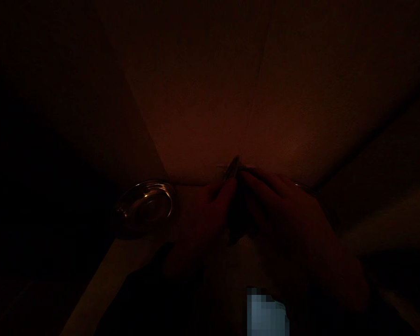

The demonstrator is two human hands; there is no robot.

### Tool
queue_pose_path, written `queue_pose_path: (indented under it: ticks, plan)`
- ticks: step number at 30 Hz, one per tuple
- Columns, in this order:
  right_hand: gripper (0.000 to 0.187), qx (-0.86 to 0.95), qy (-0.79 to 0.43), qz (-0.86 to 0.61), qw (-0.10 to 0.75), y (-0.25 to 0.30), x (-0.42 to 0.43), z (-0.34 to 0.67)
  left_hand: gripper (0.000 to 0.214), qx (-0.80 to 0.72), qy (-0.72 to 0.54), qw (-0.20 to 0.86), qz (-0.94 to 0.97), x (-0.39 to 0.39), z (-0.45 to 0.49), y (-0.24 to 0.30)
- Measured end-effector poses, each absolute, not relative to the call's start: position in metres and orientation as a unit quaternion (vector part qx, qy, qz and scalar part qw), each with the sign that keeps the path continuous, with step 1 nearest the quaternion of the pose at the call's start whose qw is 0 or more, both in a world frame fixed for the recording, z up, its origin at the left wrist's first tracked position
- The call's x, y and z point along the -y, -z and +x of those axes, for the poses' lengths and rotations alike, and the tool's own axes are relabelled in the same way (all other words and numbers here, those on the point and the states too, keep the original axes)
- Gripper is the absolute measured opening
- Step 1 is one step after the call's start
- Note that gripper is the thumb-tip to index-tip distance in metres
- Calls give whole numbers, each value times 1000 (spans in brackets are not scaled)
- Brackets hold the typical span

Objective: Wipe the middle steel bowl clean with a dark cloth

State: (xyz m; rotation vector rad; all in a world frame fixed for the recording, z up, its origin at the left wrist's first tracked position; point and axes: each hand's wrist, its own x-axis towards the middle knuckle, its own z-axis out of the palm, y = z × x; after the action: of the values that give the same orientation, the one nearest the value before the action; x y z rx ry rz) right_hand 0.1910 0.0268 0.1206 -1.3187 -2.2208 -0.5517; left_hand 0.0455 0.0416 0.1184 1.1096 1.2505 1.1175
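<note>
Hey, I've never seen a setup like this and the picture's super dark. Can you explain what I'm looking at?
Sure. There's no machine here: a camera worn on a person's head looks forward and down at their own bare hands. The left hand and right hand come together near the middle, fingertips meeting at a small dark pointed thing, seemingly held, but too dim to name. Beside the left hand is a round, shiny, glass-looking dish. Beyond the hands spreads a dim reddish surface. Near the bottom is a pale, blocky patch.
</note>
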Motion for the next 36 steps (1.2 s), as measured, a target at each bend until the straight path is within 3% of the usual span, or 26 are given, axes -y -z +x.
queue_pose_path:
  ticks: [7,13,18,36]
  plan:
    - [35,847,203,-434,231,-123,-23,190,36,-562,-459,523,448,-46,43,-121]
    - [38,822,196,-480,236,-121,-28,192,31,-531,-479,526,460,-42,46,-117]
    - [34,850,194,-435,227,-121,-23,187,29,-537,-511,508,438,-45,45,-114]
    - [35,833,205,-458,234,-121,-23,186,31,-552,-490,490,463,-42,47,-122]
